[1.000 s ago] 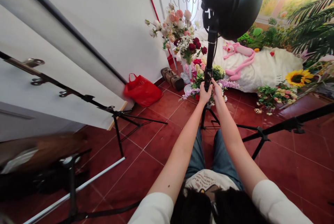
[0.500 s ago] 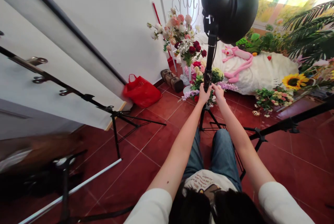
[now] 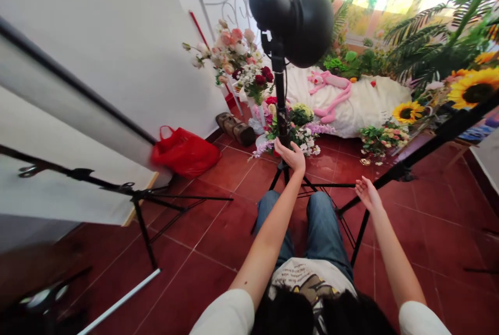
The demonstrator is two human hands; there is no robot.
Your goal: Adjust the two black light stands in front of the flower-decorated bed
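Observation:
A black studio lamp (image 3: 296, 23) sits atop a black light stand (image 3: 279, 101) on the red tile floor in front of me. My left hand (image 3: 291, 155) is at the stand's pole, low down just above the tripod legs, with fingers loosely curled against it. My right hand (image 3: 366, 194) hangs free to the right of the stand with fingers apart, holding nothing, close to a slanted black stand pole (image 3: 421, 147).
Flower bouquets (image 3: 241, 59) and a pink plush toy (image 3: 331, 90) on white bedding lie behind the stand. A red bag (image 3: 183, 150) rests by the wall. Another tripod (image 3: 140, 200) and a backdrop roll stand at left; sunflowers (image 3: 468, 85) and palms at right.
My right hand has come off the stand pole and dropped to the right, opening. My left hand stays at the pole. The camera view has shifted right.

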